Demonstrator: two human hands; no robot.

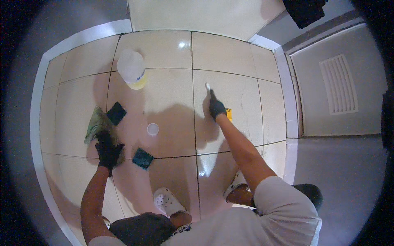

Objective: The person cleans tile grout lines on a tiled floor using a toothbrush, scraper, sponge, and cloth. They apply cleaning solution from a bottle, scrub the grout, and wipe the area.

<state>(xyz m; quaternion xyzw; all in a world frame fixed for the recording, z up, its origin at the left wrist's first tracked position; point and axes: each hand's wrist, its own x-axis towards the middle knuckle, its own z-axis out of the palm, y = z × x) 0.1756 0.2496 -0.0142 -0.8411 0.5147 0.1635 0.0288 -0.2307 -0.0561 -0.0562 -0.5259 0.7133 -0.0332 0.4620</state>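
My left hand (107,151), in a dark glove, is on a bunched green cloth (97,121) at the left of the tiled floor. Its fingers press into the cloth, with the thumb sticking out to the side. Farther right, my right hand (216,107), gloved too, is closed round a slim tool with a white tip (207,86). That tip points away from me, close to a dark grout line. A yellow piece (229,113) shows beside the hand; I cannot tell whether it belongs to the tool. Two dark green scouring pads (116,113) (143,158) lie near the cloth.
A translucent white container with a yellowish lower part (131,69) stands at the far left. A small round white cap (152,129) lies mid-floor. My white clogs (168,201) are close in front. A pale skirting and a louvred vent panel (339,84) border the right.
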